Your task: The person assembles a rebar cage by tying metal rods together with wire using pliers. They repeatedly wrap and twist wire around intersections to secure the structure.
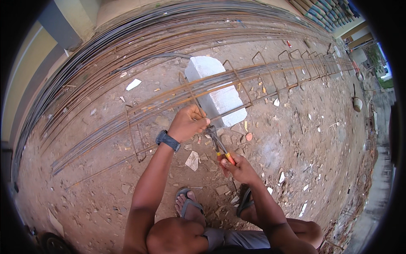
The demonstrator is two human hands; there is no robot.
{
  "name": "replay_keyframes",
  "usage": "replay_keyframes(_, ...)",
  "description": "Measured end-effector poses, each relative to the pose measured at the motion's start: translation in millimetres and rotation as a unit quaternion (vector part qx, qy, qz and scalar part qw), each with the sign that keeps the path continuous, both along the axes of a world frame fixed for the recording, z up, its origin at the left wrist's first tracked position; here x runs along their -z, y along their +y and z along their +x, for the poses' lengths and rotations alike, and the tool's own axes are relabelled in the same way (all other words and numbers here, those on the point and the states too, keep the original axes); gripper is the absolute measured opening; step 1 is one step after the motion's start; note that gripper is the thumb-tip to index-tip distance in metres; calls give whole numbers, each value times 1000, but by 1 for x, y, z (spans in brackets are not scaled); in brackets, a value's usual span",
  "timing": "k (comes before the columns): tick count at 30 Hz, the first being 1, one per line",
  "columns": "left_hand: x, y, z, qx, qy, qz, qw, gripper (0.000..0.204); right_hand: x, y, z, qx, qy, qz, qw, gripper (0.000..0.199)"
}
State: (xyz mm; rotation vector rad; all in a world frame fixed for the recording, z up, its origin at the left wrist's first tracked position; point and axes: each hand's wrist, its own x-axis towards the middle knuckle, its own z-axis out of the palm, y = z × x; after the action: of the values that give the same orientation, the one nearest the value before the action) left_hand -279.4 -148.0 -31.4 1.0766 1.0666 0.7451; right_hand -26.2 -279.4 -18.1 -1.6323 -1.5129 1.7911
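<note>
My right hand was clamped around the red-and-yellow handles of a pair of pincers, just below the middle of the frame. The pincers' long axis ran aslant, handles toward the lower right and metal head up toward the upper left, right beside my left thumb; whether the jaws bit on anything I could not tell. My left hand was curled, thumb and fingers close together, at the lower end of a bent stirrup, though I could not tell whether it gripped that bar. The stirrup stood across a long rebar cage, which stretched from the lower left to the upper right of the frame and passed over a white block at upper centre. Loose bars curved across the upper left.
</note>
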Motion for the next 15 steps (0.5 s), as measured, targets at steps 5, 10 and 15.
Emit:
replay_keyframes(5, -1, 0, 1, 4, 8, 15, 1000, 24, 0, -6, -6, -39, -168, 264, 949, 36)
replay_keyframes(10, 8, -4, -4, -26, -24, 7, 999, 19, -12, 10, -22, -12, -34, -79, 996, 38)
replay_keyframes(15, 2, 0, 6, 0, -25, -23, 999, 21, 36, -14, 0, 82, 504, -350, 786, 44)
